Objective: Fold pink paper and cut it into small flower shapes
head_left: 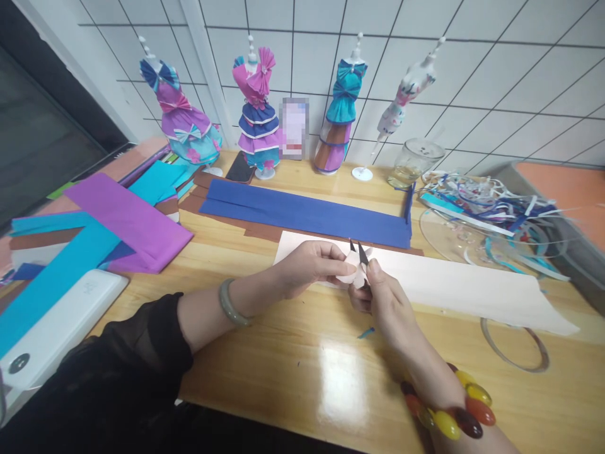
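Observation:
Between the thumb and fingers of my left hand (309,268) is a small pale pink paper piece (348,269). My right hand (388,304) grips small dark-bladed scissors (363,253), whose two pointed tips stand apart beside that piece. Their handles are mostly hidden by my fingers. Both hands are close together above the near edge of a long pale pink paper strip (454,280). Behind it lies a folded dark blue strip (302,211), with brown paper (258,233) partly under it.
Three dressed mini mannequins (254,120) and a bare-bodied one (401,101) stand along the tiled wall. Coloured paper (132,214) and a white device (70,321) lie left. Right are a glass cup (411,165), a scrap heap (491,202) and a ring (515,362).

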Available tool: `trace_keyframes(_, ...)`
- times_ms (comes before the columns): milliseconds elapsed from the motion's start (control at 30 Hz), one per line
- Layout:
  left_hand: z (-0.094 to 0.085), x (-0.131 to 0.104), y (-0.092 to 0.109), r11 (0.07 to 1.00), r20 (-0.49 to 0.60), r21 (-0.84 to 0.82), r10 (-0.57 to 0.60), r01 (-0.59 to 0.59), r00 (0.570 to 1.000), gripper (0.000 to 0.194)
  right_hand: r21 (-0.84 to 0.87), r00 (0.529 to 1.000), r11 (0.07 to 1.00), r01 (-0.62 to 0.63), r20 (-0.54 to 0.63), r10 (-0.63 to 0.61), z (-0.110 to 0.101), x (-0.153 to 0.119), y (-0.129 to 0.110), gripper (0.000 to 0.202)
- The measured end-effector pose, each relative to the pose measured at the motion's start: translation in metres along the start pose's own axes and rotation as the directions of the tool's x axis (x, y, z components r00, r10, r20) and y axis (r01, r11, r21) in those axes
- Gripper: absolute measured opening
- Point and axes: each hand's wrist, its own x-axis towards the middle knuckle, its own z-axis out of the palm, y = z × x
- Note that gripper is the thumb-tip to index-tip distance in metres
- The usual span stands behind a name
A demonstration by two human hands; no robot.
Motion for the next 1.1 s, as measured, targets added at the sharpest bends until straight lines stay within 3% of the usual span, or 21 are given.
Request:
trace_keyframes(700, -0.002, 0.0, 0.001, 0.999, 0.061, -0.047, 0.005, -0.002, 0.998, 0.026, -0.028, 0.999, 0.999, 0.018, -0.033, -0.019, 0.001, 0.0, -0.002, 0.049)
trace_keyframes(1100, -0.007, -0.003, 0.013, 0.993, 0.133, 0.117, 0.009, -0.024, 0.991, 0.023, -0.013, 0.993, 0.999, 0.033, 0.112, -0.031, -0.007, 0.0, 0.004, 0.047)
